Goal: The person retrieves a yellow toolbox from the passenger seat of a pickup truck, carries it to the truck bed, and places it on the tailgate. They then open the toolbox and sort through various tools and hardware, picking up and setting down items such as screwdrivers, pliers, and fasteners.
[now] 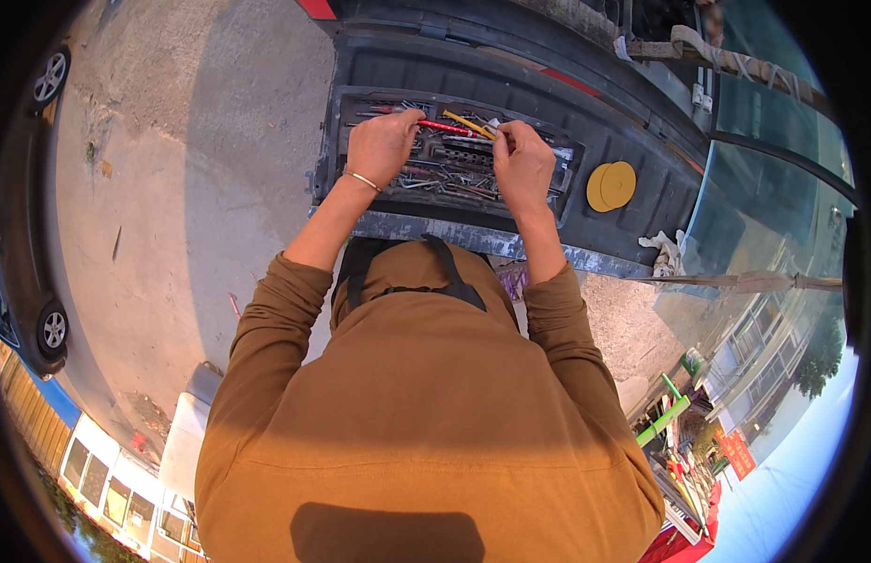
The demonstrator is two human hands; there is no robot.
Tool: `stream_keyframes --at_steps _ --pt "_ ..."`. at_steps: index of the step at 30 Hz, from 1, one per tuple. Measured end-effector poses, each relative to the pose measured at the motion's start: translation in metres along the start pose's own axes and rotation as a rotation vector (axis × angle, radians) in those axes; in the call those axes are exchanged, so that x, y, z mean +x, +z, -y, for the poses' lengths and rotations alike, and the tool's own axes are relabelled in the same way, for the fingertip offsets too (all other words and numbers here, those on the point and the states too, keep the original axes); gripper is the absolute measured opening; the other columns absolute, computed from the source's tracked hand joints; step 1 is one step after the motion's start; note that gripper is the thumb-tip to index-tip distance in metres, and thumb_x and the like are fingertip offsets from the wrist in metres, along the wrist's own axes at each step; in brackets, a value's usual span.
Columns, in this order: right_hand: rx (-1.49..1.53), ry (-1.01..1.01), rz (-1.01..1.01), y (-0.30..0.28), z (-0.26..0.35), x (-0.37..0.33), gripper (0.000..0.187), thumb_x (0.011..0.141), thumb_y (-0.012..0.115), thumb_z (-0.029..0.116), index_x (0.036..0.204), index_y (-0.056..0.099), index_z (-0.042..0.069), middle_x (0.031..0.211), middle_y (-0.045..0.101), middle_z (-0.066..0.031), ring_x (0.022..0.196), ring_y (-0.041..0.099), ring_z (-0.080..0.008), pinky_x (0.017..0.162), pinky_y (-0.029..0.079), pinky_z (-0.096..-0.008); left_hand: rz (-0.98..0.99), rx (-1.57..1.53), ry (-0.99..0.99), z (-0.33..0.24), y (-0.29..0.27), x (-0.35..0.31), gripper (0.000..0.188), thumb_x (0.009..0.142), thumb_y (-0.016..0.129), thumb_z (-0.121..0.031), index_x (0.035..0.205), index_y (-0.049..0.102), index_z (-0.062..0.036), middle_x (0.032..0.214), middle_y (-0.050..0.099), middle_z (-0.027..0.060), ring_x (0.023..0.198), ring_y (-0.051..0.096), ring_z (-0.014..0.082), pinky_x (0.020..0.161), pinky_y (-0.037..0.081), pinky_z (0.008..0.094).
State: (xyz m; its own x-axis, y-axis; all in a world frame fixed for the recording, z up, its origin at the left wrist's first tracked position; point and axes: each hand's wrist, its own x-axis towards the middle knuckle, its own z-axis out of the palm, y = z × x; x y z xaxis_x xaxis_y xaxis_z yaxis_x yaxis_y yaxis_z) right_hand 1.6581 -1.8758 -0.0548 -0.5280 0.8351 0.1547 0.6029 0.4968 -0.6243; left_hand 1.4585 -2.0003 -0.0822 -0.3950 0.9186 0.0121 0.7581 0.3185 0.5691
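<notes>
Both of my hands are over a dark tool tray full of loose metal tools and bits. My left hand is closed, its fingertips pinched at the left end of a slim red stick-like tool with pale marks. My right hand is closed in a pinch near the stick's other end; what lies between its fingertips is too small to make out. A slim yellow stick slants behind the red one, its lower end close to my right fingertips. Several metal tools lie in the tray's near part.
The tray sits on a dark ribbed truck tailgate. Two yellow discs overlap to the tray's right. A white crumpled cloth lies near the tailgate's right edge, beside glass panes. A dark car stands far left on the concrete ground.
</notes>
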Motion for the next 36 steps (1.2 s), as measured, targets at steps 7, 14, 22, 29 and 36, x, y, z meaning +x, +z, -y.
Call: stream_keyframes --at_steps 7,14,22,29,36 --pt "-0.001 0.141 -0.038 -0.033 -0.019 -0.014 0.009 0.094 0.073 0.007 0.099 0.074 -0.001 0.080 0.075 -0.0130 0.068 0.072 -0.0196 0.066 0.056 -0.0322 -0.062 -0.069 0.018 0.011 -0.013 -0.014 0.017 0.095 0.073 -0.021 0.110 0.076 -0.0156 0.090 0.076 0.0126 0.079 0.073 0.0341 0.068 0.056 0.0432" --pt "0.169 0.207 0.006 -0.024 -0.005 -0.018 0.007 0.094 0.072 0.006 0.097 0.074 0.000 0.081 0.074 -0.0126 0.069 0.072 -0.0226 0.066 0.056 -0.0335 -0.004 -0.174 -0.073 0.025 -0.029 -0.023 0.018 0.093 0.076 -0.019 0.111 0.078 -0.0164 0.082 0.074 0.0116 0.066 0.072 0.0280 0.063 0.054 0.0385" --pt "0.143 -0.025 0.100 0.019 0.014 0.003 0.007 0.093 0.073 0.006 0.095 0.072 -0.001 0.079 0.073 -0.0147 0.069 0.072 -0.0264 0.066 0.055 -0.0352 0.002 -0.088 0.039 0.015 -0.025 -0.020 0.021 0.090 0.078 -0.017 0.111 0.077 -0.0180 0.087 0.076 0.0103 0.078 0.074 0.0294 0.066 0.056 0.0402" --pt "0.030 0.107 0.215 -0.005 0.004 0.000 0.006 0.090 0.071 0.005 0.092 0.069 -0.001 0.088 0.073 -0.0189 0.081 0.071 -0.0409 0.073 0.055 -0.0473 0.058 -0.091 -0.004 0.013 -0.027 -0.024 0.019 0.090 0.077 -0.017 0.109 0.076 -0.0176 0.088 0.076 0.0099 0.081 0.074 0.0308 0.067 0.057 0.0411" --pt "0.150 0.090 0.157 0.013 0.007 0.001 0.005 0.090 0.071 0.003 0.092 0.070 -0.001 0.086 0.073 -0.0185 0.078 0.072 -0.0368 0.071 0.056 -0.0437 0.096 -0.098 -0.003 0.001 -0.020 -0.008 0.013 0.094 0.074 -0.025 0.103 0.077 -0.0153 0.083 0.076 0.0100 0.079 0.074 0.0328 0.067 0.057 0.0437"
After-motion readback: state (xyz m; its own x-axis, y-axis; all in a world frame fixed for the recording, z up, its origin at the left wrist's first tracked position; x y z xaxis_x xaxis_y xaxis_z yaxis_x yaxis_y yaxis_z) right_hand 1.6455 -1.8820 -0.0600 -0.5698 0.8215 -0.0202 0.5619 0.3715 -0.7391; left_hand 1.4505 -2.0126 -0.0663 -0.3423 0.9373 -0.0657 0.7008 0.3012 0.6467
